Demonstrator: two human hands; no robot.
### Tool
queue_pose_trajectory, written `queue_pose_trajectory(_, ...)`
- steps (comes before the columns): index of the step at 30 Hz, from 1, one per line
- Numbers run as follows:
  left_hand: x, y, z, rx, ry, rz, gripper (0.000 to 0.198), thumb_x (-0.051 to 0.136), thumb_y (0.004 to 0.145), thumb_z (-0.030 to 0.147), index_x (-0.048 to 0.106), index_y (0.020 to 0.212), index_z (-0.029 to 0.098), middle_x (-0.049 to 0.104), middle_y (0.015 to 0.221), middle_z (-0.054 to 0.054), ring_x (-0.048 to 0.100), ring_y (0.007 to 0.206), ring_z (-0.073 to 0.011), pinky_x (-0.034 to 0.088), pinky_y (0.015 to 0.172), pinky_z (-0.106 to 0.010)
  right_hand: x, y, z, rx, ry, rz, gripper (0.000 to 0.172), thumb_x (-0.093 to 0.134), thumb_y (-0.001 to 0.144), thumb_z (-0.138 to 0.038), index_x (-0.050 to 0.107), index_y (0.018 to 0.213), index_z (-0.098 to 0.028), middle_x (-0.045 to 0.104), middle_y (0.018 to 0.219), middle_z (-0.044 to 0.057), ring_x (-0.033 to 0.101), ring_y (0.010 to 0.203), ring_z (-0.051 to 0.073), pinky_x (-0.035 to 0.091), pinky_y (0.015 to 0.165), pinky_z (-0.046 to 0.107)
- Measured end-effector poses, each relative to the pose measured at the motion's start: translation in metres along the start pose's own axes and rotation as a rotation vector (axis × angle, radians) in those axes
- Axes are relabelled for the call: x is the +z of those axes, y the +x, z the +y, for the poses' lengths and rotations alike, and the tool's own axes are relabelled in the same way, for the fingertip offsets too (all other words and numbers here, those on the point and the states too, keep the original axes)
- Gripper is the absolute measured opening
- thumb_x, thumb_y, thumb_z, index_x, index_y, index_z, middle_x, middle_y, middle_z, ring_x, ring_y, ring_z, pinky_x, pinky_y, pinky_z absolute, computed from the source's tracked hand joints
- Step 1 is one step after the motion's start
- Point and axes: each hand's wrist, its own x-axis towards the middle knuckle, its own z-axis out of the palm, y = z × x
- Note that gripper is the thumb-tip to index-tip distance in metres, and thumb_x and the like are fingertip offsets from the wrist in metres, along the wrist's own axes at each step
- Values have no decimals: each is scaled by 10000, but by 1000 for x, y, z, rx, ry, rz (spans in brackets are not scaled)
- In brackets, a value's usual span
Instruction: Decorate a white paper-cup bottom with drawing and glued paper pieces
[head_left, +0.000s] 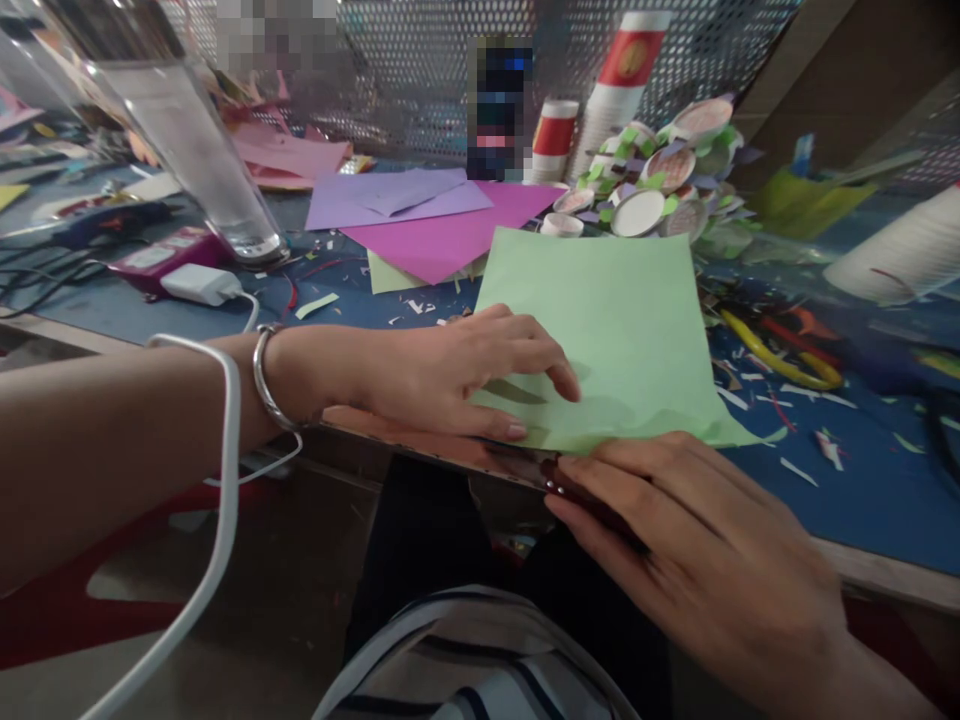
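Observation:
A light green sheet of paper [600, 320] lies on the blue table in front of me, its lower right corner curled and ragged. My left hand [495, 370] rests on the sheet's left part, palm down with fingers spread. My right hand [697, 530] is closed at the near edge of the paper, around the dark brown riveted handle of a knife [555, 487]. A long, shiny, copper-toned strip, apparently its blade, runs left along the table edge below my left hand. Most of the handle is hidden by my fingers.
Purple paper [405, 195] and magenta paper [457, 235] lie behind. A glass bottle [202, 150], a white charger [201, 284] and a cable stand left. Stacked paper cups [615, 90] and decorated cup pieces [667, 170] are at the back; yellow-handled scissors [780, 355] and scraps lie right.

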Motion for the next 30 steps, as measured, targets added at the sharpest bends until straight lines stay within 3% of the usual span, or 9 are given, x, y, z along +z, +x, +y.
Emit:
queue_pose_trajectory(3,10,-3,0,-2,55,-22,551,516,1016,419,445,1531,239,365,1651,-135,318,1522,-305,237,1231,-497,0,1,0,-8,-9,-1,189,731,897,-111,689,1080,-94,728,950,112,682,865,224,560,831,393)
queue_pose_trajectory(7,17,-6,0,78,129,-33,576,571,997,389,440,1542,254,349,1679,-94,176,1604,-258,149,1279,-450,0,0,1,-13,-19,-21,175,723,912,-119,695,1082,-86,723,955,111,670,871,209,554,831,378)
queue_pose_trajectory(10,17,-9,-1,57,156,-47,603,550,1007,417,384,1573,294,287,1708,-53,96,1618,-258,91,1294,-466,0,0,2,-30,-23,-22,166,722,914,-106,699,1074,-66,720,947,113,670,888,203,549,849,372)
queue_pose_trajectory(13,18,-13,-2,4,185,-19,666,578,984,461,344,1591,318,282,1709,-54,110,1612,-308,49,1295,-527,1,1,2,-40,-26,-7,170,737,902,-101,708,1061,-49,721,953,121,673,899,206,547,858,375)
queue_pose_trajectory(16,21,-15,-5,-10,221,-12,691,580,980,497,325,1596,317,279,1710,-59,109,1613,-306,30,1299,-524,1,3,1,-35,-22,-14,144,722,916,-110,710,1048,-52,721,946,114,670,881,197,550,832,366)
queue_pose_trajectory(22,27,-16,-11,36,265,-1,547,578,975,532,498,1469,311,296,1705,-47,62,1619,-291,-3,1299,-521,1,6,2,-49,1,-34,155,696,931,-105,713,1074,-50,716,950,117,670,891,207,544,845,373)
queue_pose_trajectory(30,27,-16,-14,90,242,26,525,619,963,479,527,1455,323,356,1679,-64,96,1614,-309,25,1293,-553,7,16,0,-60,39,-78,136,657,948,-110,705,1075,-98,715,955,107,653,859,216,526,730,348)
